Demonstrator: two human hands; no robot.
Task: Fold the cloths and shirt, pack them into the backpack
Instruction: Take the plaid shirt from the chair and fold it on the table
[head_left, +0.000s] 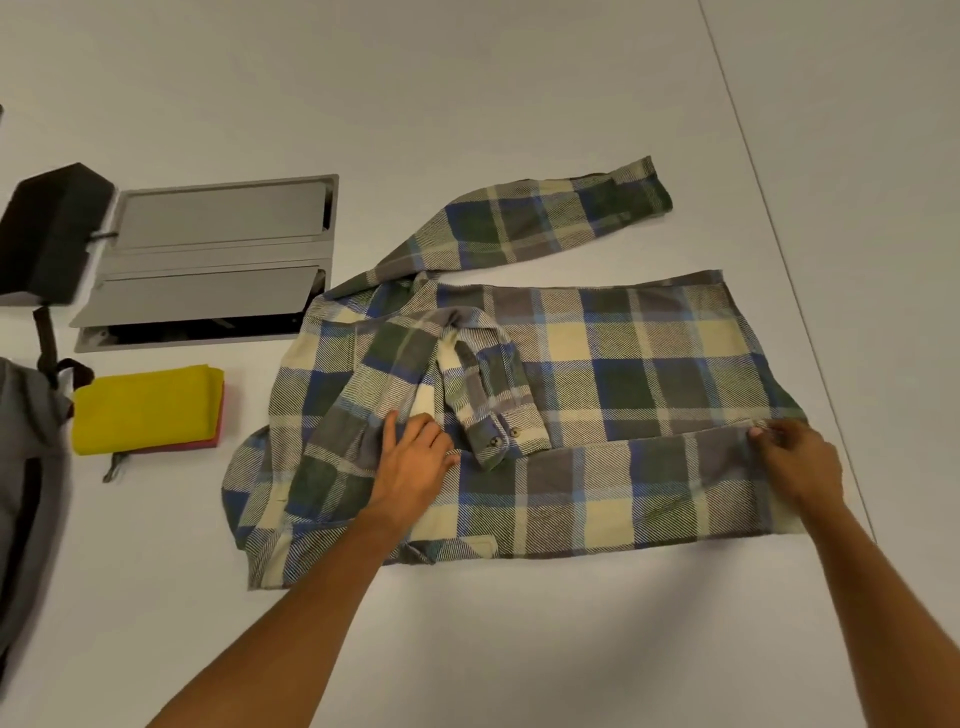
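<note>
The plaid shirt (597, 374) lies spread on the white table (519, 104), one sleeve folded over its middle; the left hand (415, 457) presses it flat-fingered, while the right hand (797, 465) pinches the folded-over edge. Two folded cloths, yellow (145, 408) over pink (215, 439), are stacked beside the grey backpack (28, 467), whose contents cannot be seen.

Surface (519, 104): pale grey-white, matte, with one thin dark seam line (769, 218) running diagonally down its right side.

Floor-box style hatch (208, 260): grey metal, rectangular, set flush into the surface at upper left; two hinged flaps, the nearer one raised over a dark cavity.

Black block (49, 234): boxy, dark, blurred, touching the hatch's left edge.
</note>
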